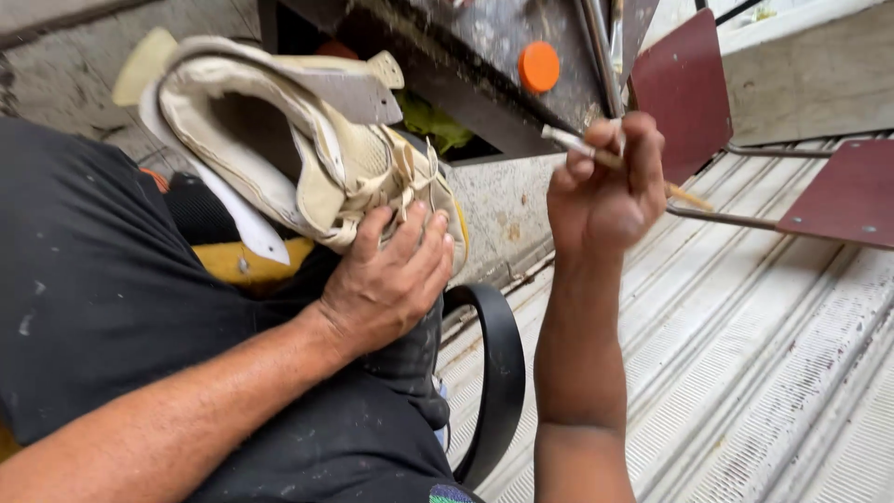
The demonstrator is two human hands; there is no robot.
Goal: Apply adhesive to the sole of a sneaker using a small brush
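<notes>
My left hand (pixel 391 275) grips the toe end of a worn cream sneaker (pixel 307 140), pressing it against my lap in dark trousers. The shoe lies tilted with its opening facing me and its laces under my fingers. My right hand (pixel 605 186) is raised to the right of the shoe, closed around a thin wooden-handled brush (pixel 568 142) whose pale handle sticks out to the left and whose tip pokes out to the right.
An orange round cap (pixel 538 66) sits on a dirty dark cabinet (pixel 484 56) behind the shoe. Two dark red metal plates (pixel 684 84) on rods stand at the right. A ribbed metal shutter floor (pixel 745 354) lies below. A black curved strap (pixel 498 373) rests by my knee.
</notes>
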